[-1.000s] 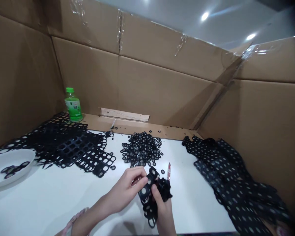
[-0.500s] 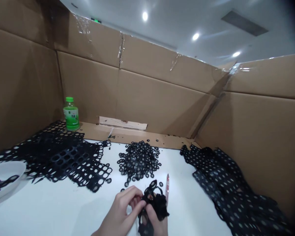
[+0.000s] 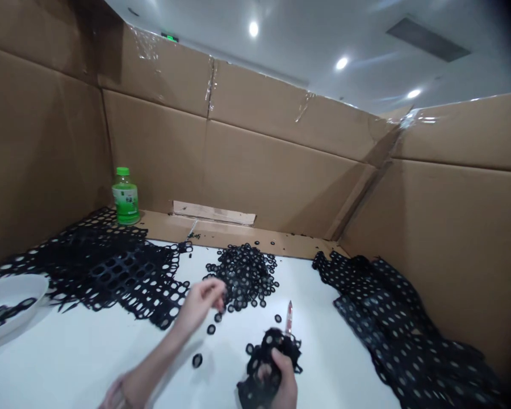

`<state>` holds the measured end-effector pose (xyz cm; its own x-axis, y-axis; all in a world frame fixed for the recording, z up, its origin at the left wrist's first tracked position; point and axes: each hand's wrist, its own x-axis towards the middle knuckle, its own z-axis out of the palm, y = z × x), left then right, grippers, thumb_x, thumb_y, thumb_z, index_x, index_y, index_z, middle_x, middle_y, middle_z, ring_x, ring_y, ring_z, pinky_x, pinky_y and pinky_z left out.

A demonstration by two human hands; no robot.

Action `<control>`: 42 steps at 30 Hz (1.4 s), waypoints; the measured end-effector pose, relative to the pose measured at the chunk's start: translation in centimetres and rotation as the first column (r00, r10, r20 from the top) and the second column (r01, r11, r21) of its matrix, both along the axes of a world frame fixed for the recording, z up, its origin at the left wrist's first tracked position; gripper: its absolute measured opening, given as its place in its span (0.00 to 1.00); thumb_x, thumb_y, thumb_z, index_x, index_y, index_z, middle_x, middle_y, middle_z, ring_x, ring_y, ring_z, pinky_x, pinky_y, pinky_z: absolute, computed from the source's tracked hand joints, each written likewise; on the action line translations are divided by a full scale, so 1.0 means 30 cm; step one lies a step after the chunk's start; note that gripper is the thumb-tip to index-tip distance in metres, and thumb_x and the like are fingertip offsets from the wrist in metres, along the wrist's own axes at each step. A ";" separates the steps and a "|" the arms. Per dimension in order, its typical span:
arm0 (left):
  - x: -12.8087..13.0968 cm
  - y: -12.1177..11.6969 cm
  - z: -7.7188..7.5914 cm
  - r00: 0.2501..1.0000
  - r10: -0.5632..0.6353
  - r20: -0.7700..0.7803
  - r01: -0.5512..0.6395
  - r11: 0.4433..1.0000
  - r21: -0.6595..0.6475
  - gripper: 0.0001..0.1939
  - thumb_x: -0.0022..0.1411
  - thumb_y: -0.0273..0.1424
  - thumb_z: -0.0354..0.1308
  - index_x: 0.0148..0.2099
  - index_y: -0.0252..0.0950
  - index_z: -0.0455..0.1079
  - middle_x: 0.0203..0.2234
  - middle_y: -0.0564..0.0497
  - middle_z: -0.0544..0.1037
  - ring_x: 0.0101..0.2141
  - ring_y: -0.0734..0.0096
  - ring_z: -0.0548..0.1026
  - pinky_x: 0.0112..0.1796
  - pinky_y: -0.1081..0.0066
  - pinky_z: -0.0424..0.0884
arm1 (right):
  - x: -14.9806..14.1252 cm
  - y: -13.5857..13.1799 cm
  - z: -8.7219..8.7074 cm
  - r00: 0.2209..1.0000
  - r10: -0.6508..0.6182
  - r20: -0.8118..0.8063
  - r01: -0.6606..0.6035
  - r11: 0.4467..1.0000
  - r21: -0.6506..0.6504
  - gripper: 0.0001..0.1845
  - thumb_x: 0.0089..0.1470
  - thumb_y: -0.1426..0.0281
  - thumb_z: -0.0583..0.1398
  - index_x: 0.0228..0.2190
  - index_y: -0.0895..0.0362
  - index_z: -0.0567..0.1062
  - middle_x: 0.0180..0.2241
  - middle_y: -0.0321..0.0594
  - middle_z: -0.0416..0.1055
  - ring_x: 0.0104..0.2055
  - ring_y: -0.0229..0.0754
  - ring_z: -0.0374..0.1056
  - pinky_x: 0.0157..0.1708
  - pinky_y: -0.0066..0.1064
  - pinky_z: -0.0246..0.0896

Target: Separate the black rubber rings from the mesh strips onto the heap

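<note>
In my right hand [image 3: 286, 379] is a crumpled black rubber sheet [image 3: 259, 369] punched with rings, gripped under the thumb at the bottom of the view. Slightly smeared by motion, my left hand [image 3: 201, 302] hovers at the near left side of a pile of small black rings [image 3: 243, 274]. Its fingers are curled together; whatever they pinch, if anything, is too small to make out. A single black ring [image 3: 197, 360] is below that hand, and another loose ring [image 3: 211, 329] lies above it. Beyond the held sheet lies a clear pen-like tool [image 3: 289, 319] with a reddish tip.
Holed black sheet scraps [image 3: 123, 272] spread over the left, beside a white bowl [image 3: 40, 284] holding some black pieces. A green bottle [image 3: 126, 199] stands behind them. Perforated black sheets [image 3: 392, 324] are heaped on the right. Cardboard walls [image 3: 276, 165] enclose the white table [image 3: 336, 358].
My left hand has left the black sheet and moved up and left toward the ring pile. My right hand keeps hold of the sheet. Loose rings now show nearer me. The view tilted up earlier.
</note>
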<state>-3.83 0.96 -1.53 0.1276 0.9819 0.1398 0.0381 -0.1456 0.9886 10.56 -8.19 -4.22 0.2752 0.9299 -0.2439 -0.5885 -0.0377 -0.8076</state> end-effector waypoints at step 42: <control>0.056 -0.183 0.052 0.986 -0.054 -0.158 0.113 0.912 0.395 0.06 0.56 0.29 0.57 0.37 0.35 0.71 0.32 0.48 0.72 0.31 0.72 0.70 0.31 0.74 0.68 | -0.035 0.000 0.091 0.939 -0.158 0.306 0.128 0.985 0.117 0.38 0.38 0.66 0.66 0.51 0.56 0.62 0.40 0.40 0.72 0.41 0.44 0.69 0.44 0.38 0.64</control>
<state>-2.14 -4.52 0.02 0.2541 0.8313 0.4944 0.1424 -0.5378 0.8310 9.51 -8.20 -1.48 0.4553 0.8896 -0.0377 -0.2992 0.1130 -0.9475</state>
